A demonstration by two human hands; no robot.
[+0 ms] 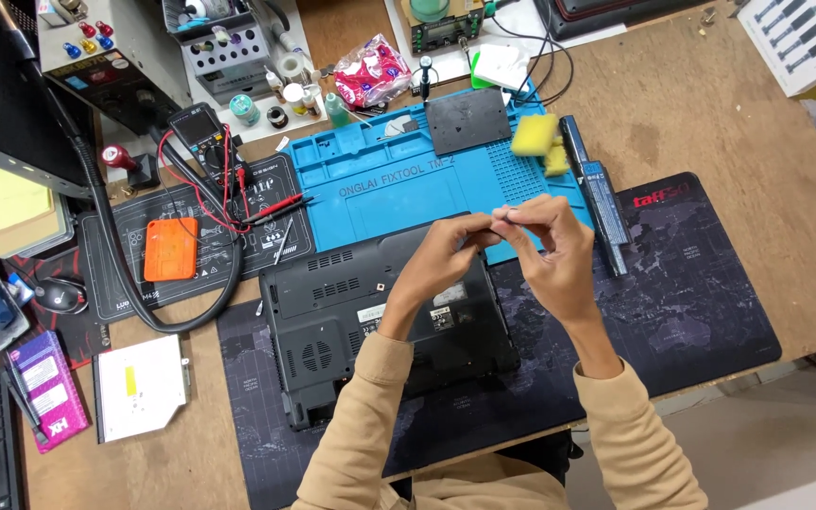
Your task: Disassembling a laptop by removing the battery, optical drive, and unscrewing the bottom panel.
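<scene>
Cluttered with repair gear, the brown wooden workbench (691, 104) carries a dark map-printed desk mat (701, 283) and, above it, a blue silicone repair mat (380, 179) with moulded compartments. On the dark mat a black laptop (332, 321) lies upside down, its vented base facing up, which leaves the underside open to the person's reach.

Both hands are raised over the seam where the laptop meets the blue mat. The left hand (441, 260) and right hand (550, 250) meet fingertip to fingertip, pinched closed on a tiny pale part (504, 214) held between them; it is too small to tell what it is. It sits in the air above the blue mat's lower edge, close to the eyes rather than on the bench, likely so that it can be seen well.

A long black laptop battery (602, 198) rests along the blue mat's right edge, apart from the machine. Two yellow sponge pieces (538, 140) and a flat dark square panel (467, 120) lie on the blue mat. Left of it, a black multimeter (202, 132) with red leads stands near an orange rectangular pad (170, 248), and a silver optical drive (141, 387) lies by the bench's near edge.
</scene>
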